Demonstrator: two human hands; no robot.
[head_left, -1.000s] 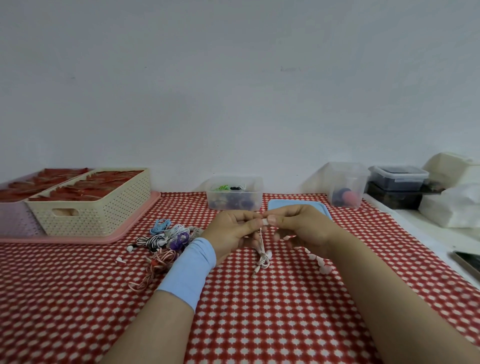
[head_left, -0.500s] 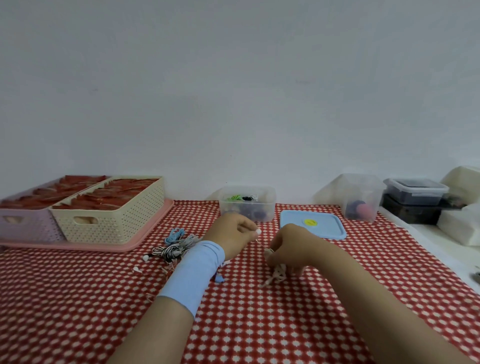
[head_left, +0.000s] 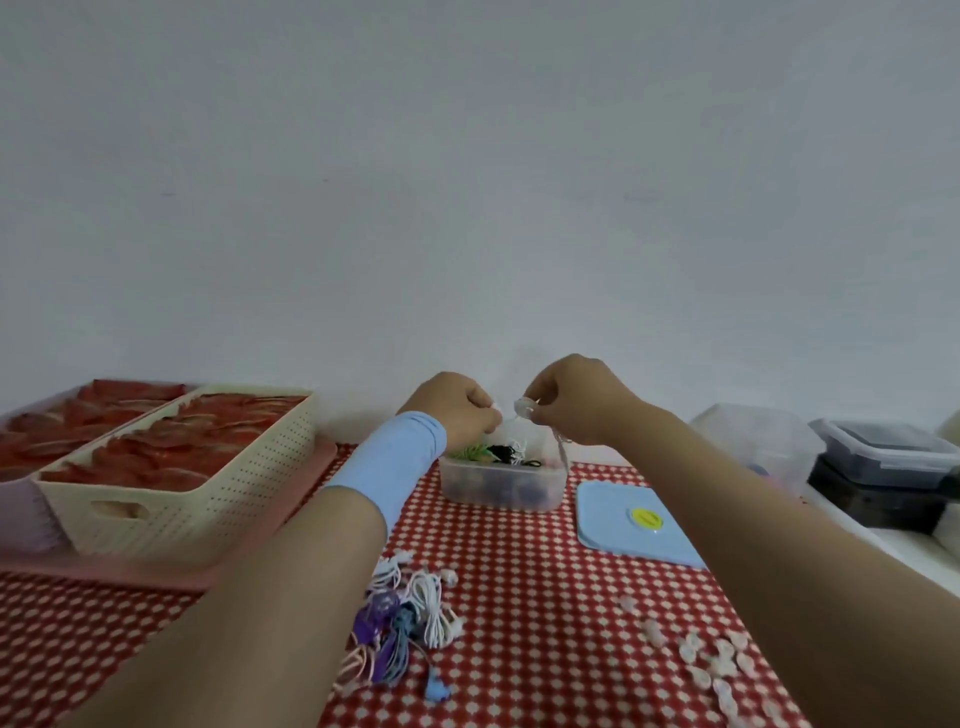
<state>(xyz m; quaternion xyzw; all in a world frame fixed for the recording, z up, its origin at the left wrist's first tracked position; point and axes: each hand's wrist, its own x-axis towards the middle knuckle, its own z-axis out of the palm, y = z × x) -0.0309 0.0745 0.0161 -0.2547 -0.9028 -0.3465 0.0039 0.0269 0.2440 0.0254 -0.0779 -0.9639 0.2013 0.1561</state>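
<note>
Forearms: both raised and stretched forward. Left hand (head_left: 452, 410) and right hand (head_left: 576, 400) are held close together above a clear tub (head_left: 501, 486).

Bench (head_left: 519, 571): covered in red checked cloth, set against a pale wall.

Grip: a small clear charm (head_left: 523, 408) is pinched in the right hand's curled fingers. The left hand's fingers are curled just beside it, their hold not discernible.

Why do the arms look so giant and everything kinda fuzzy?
Head view: the wide lens swells the near forearms, so the left hand and right hand look small. Head view: everything is soft; the tiny clear piece they pinch is too blurred to identify. Head view: dim, flat light, no glare.
</note>
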